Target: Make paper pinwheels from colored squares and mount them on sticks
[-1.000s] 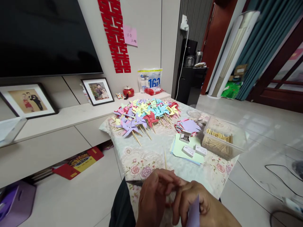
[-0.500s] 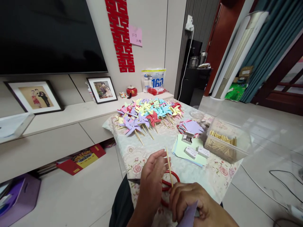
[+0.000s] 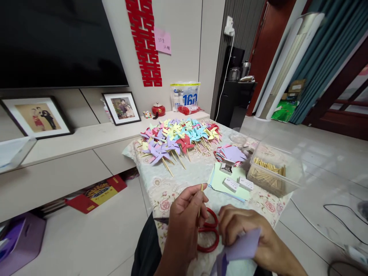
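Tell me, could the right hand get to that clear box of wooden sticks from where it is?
Probably yes. The right hand holds a purple paper piece, so it isn't free, but the clear box sits open-topped on the same side of the table, with only flat paper sheets between.

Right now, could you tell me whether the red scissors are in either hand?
No, the red scissors lie on the table between the left hand and right hand.

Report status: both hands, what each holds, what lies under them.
Left hand pinches wooden stick. Right hand grips purple paper. Red scissors lie between them on the table.
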Motion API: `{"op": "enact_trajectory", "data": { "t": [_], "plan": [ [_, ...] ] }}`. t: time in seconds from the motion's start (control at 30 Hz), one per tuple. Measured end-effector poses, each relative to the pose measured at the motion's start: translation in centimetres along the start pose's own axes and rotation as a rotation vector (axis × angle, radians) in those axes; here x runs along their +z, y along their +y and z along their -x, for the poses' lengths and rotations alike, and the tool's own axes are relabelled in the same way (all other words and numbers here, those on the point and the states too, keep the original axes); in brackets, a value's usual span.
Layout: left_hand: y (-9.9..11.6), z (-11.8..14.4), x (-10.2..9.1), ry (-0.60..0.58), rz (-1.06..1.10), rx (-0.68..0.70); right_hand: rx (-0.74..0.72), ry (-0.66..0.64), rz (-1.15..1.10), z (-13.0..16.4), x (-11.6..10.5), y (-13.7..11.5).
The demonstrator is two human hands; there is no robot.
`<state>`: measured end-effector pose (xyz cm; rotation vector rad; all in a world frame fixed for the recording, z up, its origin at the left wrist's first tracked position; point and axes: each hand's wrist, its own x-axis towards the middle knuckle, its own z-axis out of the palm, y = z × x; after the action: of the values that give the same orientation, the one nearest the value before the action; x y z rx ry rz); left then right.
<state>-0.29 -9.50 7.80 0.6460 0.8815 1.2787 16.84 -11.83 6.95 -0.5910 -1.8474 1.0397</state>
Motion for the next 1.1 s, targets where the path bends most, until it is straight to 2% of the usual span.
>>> {"op": "enact_trajectory", "data": {
  "t": [0.23,0.43,0.67,1.1],
  "plan": [
    [-0.9,0.4,-0.4,-0.008,-0.125,0.031,-0.243,0.146,0.369,-1.5,-1.2,-1.2],
    [-0.7,1.0,-0.5,-0.102,-0.247,0.231,-0.316,0.2,0.575,-1.9,-1.2,-1.1],
    [0.5,2.0,-0.6,-0.214,-0.495,0.377,-0.357,0.28,0.514,-2.4,-0.7,-1.4],
    [0.8,2.7,-0.2,-0.195,-0.564,0.432,-0.357,0.331,0.494,-2.6,-0.4,-1.7]
  ]
}}
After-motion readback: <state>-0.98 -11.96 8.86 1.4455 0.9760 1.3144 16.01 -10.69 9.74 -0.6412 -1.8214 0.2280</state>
